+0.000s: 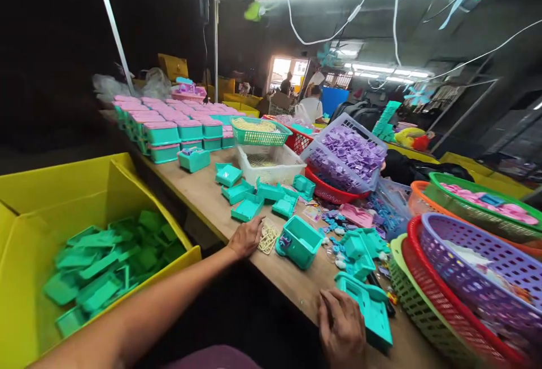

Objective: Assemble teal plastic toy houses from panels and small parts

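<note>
My left hand rests at the table's front edge, its fingers stretched against a small pile of cream plastic loops. Just right of the pile stands a teal box with a purple piece on its near left side. My right hand lies lower on the table edge, fingers loosely bent and apart, nothing visible in them. Beside its fingertips is a shallow teal tray-like part. More teal parts lie scattered beyond my left hand.
A yellow bin of teal parts stands at the left. Stacked pink-lidded teal boxes fill the table's far left. A tilted basket of purple pieces sits at the back. Nested baskets crowd the right. A co-worker is far off.
</note>
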`<state>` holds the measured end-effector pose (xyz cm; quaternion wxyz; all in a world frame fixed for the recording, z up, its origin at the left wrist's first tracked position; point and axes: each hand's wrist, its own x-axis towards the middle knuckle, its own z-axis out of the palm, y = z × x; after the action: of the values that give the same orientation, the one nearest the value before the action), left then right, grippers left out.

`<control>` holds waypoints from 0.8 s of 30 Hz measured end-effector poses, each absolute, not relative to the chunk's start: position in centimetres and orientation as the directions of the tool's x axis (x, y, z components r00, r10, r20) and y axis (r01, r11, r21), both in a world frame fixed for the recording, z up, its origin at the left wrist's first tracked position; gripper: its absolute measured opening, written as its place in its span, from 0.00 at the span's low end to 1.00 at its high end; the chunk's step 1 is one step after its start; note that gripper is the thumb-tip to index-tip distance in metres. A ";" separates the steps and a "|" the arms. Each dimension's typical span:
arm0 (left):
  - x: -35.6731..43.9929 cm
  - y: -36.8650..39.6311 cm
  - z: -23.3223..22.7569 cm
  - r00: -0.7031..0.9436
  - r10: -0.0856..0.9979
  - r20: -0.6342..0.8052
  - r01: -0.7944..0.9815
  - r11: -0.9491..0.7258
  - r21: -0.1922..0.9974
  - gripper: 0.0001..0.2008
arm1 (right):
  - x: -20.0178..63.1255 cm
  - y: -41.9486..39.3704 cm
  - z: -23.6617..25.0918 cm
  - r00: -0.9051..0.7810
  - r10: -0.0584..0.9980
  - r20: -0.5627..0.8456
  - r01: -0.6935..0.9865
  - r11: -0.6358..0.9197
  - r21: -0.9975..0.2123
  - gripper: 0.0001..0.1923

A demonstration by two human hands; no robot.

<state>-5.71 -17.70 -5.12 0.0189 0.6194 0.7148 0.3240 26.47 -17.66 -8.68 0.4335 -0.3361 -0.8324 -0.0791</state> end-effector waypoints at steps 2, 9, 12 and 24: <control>-5.6 -17.9 -5.1 -0.245 0.892 0.379 0.871 0.031 0.490 0.21 | 26.3 -18.2 -8.0 -0.406 0.534 0.742 0.638 0.747 -0.188 0.09; -5.9 -18.1 -4.8 -0.047 0.908 0.417 0.915 -0.128 0.382 0.41 | 25.8 -18.5 -7.8 -0.398 0.533 0.747 0.691 0.710 -0.139 0.07; -6.2 -17.8 -5.2 0.000 0.911 0.412 0.925 -0.157 0.347 0.31 | 25.6 -18.3 -7.9 -0.380 0.508 0.773 0.709 0.697 -0.110 0.06; -6.7 -21.2 -6.3 0.093 0.808 0.581 0.924 -0.287 0.251 0.26 | 25.8 -17.6 -8.1 -0.549 0.341 0.763 0.722 0.653 0.228 0.11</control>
<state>-6.72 -21.18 -6.31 -0.0896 0.7339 0.5903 0.3239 25.80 -17.56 -8.14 0.3531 -0.3174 -0.8377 -0.2700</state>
